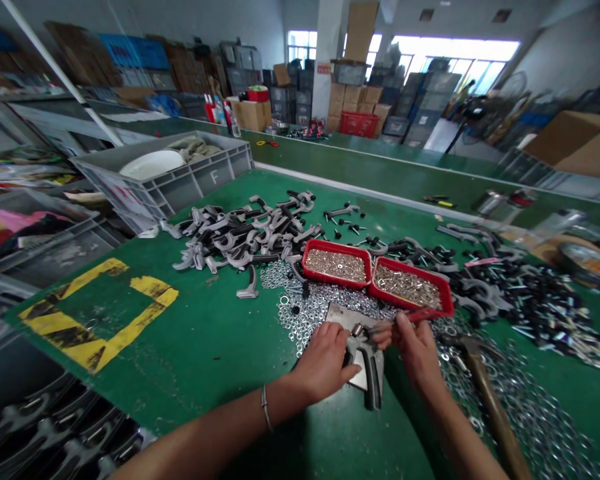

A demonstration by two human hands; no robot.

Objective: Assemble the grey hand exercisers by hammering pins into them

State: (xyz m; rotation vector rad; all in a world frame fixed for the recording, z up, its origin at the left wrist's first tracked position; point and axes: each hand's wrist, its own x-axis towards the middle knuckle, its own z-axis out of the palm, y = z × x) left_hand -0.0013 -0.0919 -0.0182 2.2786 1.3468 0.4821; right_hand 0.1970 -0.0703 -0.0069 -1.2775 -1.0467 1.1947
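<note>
**Heavy-looking metal, tiny hardware**

Starting left, there's a green bench top (220, 347) with the person's left hand (325, 363) wrapped around a gray cast-metal hook-shaped bracket (371, 377), fingers curled together and clamped on it. The bracket sits on a flat steel plate (343, 317), right in front of the person. It looks stiff and fairly heavy, so the thick body seems the best place to hold it. Just right of that, the right hand (417, 353) has its fingertips pinched together on something small and thin, too blurred to identify. Next come a red plastic tray of silver hardware (410, 287) and a wooden-handled hammer (493, 407) lying across loose steel washers (530, 400).
</note>
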